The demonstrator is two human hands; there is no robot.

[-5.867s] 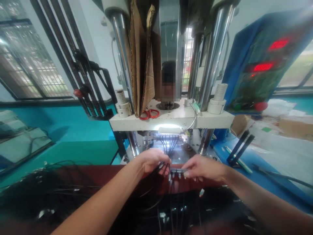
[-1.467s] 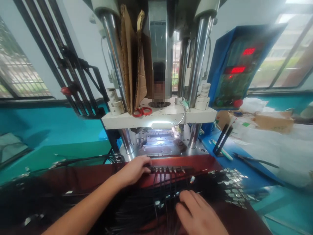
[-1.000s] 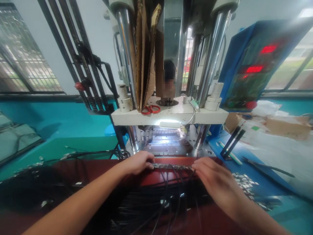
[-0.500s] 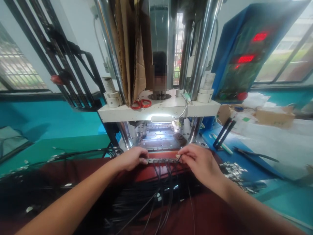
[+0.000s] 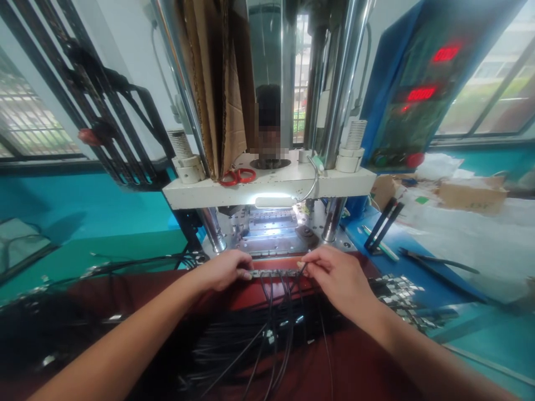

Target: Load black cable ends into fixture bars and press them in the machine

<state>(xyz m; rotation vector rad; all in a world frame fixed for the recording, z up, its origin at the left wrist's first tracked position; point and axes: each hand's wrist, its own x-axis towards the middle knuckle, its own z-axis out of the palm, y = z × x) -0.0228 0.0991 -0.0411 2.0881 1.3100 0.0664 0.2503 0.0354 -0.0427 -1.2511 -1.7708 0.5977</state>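
Note:
A narrow metal strip [image 5: 273, 273] lies crosswise at the far edge of the dark red tabletop [image 5: 355, 356], with several black cables [image 5: 271, 295] running from it toward me. My left hand [image 5: 229, 269] grips the strip's left end between thumb and fingers. At the right end, my right hand [image 5: 330, 273] pinches a black cable [image 5: 301, 271] close to the strip; the cable's tip is too small to make out. A thick bundle of black cables [image 5: 225, 340] with small metal connectors lies on the table below the strip.
Ahead stands a press with a white crossplate [image 5: 267, 186], a lit lamp [image 5: 273, 201] and a metal die [image 5: 271, 231]. Red-handled scissors [image 5: 238, 177] rest on the plate. On the right are pliers [image 5: 434, 259], metal connectors [image 5: 397, 292] and a blue control box [image 5: 413, 89].
My right hand has moved slightly left along the strip, its fingertips now upon a cable there. The left hand keeps its hold. The whole view has shifted a little.

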